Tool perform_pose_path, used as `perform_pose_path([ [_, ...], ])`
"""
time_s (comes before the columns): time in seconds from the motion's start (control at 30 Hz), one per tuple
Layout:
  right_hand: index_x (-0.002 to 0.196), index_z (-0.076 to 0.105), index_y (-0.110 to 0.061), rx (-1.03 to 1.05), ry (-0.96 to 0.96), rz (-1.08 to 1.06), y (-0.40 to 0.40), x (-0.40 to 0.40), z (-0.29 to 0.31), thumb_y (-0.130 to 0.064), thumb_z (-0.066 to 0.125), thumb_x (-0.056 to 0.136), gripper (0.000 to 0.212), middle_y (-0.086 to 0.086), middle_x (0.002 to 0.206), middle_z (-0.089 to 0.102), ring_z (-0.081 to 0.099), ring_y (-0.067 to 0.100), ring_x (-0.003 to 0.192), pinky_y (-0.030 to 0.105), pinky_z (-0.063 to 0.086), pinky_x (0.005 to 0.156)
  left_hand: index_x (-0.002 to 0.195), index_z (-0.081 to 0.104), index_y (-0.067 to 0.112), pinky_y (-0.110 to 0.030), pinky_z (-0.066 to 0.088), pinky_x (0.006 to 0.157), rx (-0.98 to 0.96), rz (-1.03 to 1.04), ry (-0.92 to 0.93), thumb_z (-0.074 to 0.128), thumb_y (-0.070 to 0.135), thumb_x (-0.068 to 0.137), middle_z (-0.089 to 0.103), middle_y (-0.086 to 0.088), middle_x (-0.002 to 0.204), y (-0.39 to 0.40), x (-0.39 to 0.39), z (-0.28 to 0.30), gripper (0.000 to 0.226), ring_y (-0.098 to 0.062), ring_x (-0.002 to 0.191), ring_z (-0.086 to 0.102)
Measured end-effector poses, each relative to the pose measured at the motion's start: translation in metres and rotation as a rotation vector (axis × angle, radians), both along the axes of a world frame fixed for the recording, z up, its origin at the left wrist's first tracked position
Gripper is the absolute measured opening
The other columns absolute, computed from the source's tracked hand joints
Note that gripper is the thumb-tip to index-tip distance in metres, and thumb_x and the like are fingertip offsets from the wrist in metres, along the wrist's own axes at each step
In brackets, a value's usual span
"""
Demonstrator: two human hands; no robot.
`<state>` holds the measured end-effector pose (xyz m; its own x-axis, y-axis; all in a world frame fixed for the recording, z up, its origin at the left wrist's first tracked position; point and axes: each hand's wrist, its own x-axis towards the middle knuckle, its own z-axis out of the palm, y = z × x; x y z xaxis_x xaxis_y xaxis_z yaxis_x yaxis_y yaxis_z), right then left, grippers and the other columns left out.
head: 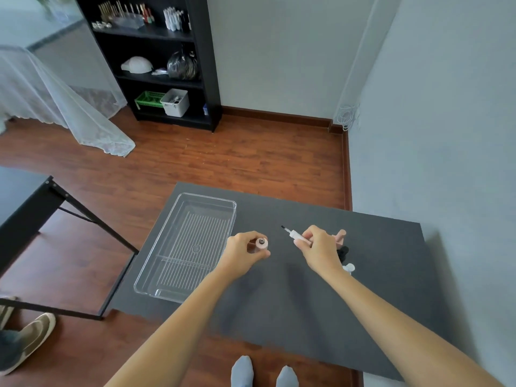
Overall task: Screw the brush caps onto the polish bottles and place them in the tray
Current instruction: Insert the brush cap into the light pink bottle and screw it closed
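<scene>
My left hand [242,252] grips a pale pink polish bottle [261,244] with its open neck facing up, held just right of the clear plastic tray [156,270]. My right hand [317,245] pinches a white brush cap [294,234]; its thin dark brush tip points up-left toward the bottle, a short gap away. Behind my right hand lie a pink piece [341,236], a black one [343,252] and a white one [349,267], each partly hidden. The tray holds nothing.
The work surface is a dark grey table [293,303] against the right wall. A black desk frame [64,202] stands to the left. Another person's shoe [25,342] is at lower left, and my socked feet [262,372] show below the table edge.
</scene>
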<state>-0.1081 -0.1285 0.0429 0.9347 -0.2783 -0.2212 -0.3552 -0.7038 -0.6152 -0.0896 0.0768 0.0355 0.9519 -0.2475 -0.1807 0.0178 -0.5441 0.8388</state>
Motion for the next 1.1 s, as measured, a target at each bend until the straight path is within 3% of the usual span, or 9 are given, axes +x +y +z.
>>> perform_pose_path([
  [0.07, 0.082, 0.062, -0.016, 0.069, -0.099, -0.044, -0.006, 0.007, 0.03, -0.034, 0.062, 0.087, 0.019, -0.002, 0.071, 0.069, 0.065, 0.022, 0.077, 0.038, 0.038, 0.089, 0.093, 0.074, 0.018, -0.008, 0.048, 0.073, -0.026, 0.01, -0.044, 0.08, 0.015, 0.075, 0.073, 0.011, 0.082, -0.006, 0.01, 0.019, 0.018, 0.001, 0.073, 0.066],
  [0.17, 0.077, 0.065, -0.017, 0.22, -0.295, -0.075, -0.016, 0.016, 0.075, -0.028, 0.072, 0.08, 0.014, -0.008, 0.073, 0.071, 0.064, 0.013, 0.066, 0.03, 0.048, 0.07, 0.093, 0.074, 0.017, -0.005, 0.048, 0.069, -0.068, 0.026, -0.104, 0.083, 0.017, 0.074, 0.074, 0.008, 0.082, -0.019, 0.027, 0.051, 0.021, 0.007, 0.069, 0.064],
  [0.3, 0.077, 0.069, -0.021, 0.336, -0.505, -0.064, -0.03, 0.027, 0.133, -0.024, 0.072, 0.083, 0.007, -0.01, 0.077, 0.074, 0.065, 0.01, 0.071, 0.03, 0.052, 0.067, 0.092, 0.074, 0.021, -0.008, 0.049, 0.068, -0.14, 0.049, -0.182, 0.086, 0.024, 0.072, 0.074, 0.006, 0.083, -0.037, 0.042, 0.097, 0.023, -0.005, 0.072, 0.066],
  [0.4, 0.082, 0.069, -0.02, 0.433, -0.624, -0.045, -0.04, 0.033, 0.174, -0.019, 0.069, 0.087, 0.005, -0.001, 0.082, 0.076, 0.069, 0.02, 0.078, 0.038, 0.056, 0.075, 0.09, 0.074, 0.027, -0.005, 0.044, 0.058, -0.19, 0.064, -0.245, 0.087, 0.034, 0.072, 0.071, 0.01, 0.078, -0.05, 0.05, 0.132, 0.023, -0.003, 0.067, 0.06],
  [0.57, 0.098, 0.065, -0.006, 0.571, -0.762, 0.048, -0.046, 0.039, 0.24, -0.003, 0.061, 0.093, 0.008, 0.012, 0.092, 0.075, 0.075, 0.022, 0.089, 0.033, 0.059, 0.084, 0.093, 0.074, 0.034, -0.013, 0.048, 0.056, -0.213, 0.069, -0.338, 0.083, 0.046, 0.072, 0.073, 0.011, 0.082, -0.069, 0.054, 0.182, 0.026, -0.004, 0.067, 0.06],
  [0.63, 0.11, 0.063, -0.007, 0.541, -0.795, 0.08, -0.045, 0.04, 0.261, -0.003, 0.057, 0.095, 0.017, 0.01, 0.093, 0.074, 0.074, 0.021, 0.09, 0.03, 0.059, 0.084, 0.093, 0.074, 0.034, -0.015, 0.046, 0.054, -0.212, 0.081, -0.369, 0.081, 0.048, 0.072, 0.074, 0.011, 0.081, -0.075, 0.054, 0.198, 0.026, -0.003, 0.065, 0.059],
  [0.77, 0.125, 0.057, -0.008, 0.383, -0.859, 0.181, -0.044, 0.042, 0.294, -0.002, 0.053, 0.097, 0.029, 0.008, 0.095, 0.073, 0.073, 0.02, 0.09, 0.027, 0.057, 0.085, 0.094, 0.075, 0.03, -0.004, 0.043, 0.052, -0.243, 0.092, -0.424, 0.081, 0.048, 0.072, 0.073, 0.014, 0.077, -0.083, 0.055, 0.223, 0.029, 0.008, 0.064, 0.061],
  [0.97, 0.131, 0.055, -0.012, 0.202, -0.858, 0.291, -0.042, 0.044, 0.316, -0.004, 0.052, 0.098, 0.034, 0.01, 0.097, 0.072, 0.072, 0.011, 0.085, 0.009, 0.052, 0.078, 0.088, 0.073, 0.033, -0.004, 0.044, 0.05, -0.276, 0.082, -0.446, 0.084, 0.044, 0.071, 0.073, 0.012, 0.076, -0.089, 0.053, 0.246, 0.023, -0.001, 0.061, 0.062],
  [1.1, 0.132, 0.055, -0.016, 0.141, -0.857, 0.306, -0.042, 0.045, 0.32, -0.005, 0.053, 0.098, 0.036, 0.004, 0.097, 0.072, 0.072, 0.006, 0.083, 0.013, 0.054, 0.083, 0.089, 0.074, 0.031, -0.006, 0.044, 0.047, -0.287, 0.075, -0.442, 0.085, 0.042, 0.071, 0.073, 0.01, 0.077, -0.089, 0.052, 0.252, 0.024, -0.001, 0.06, 0.062],
])
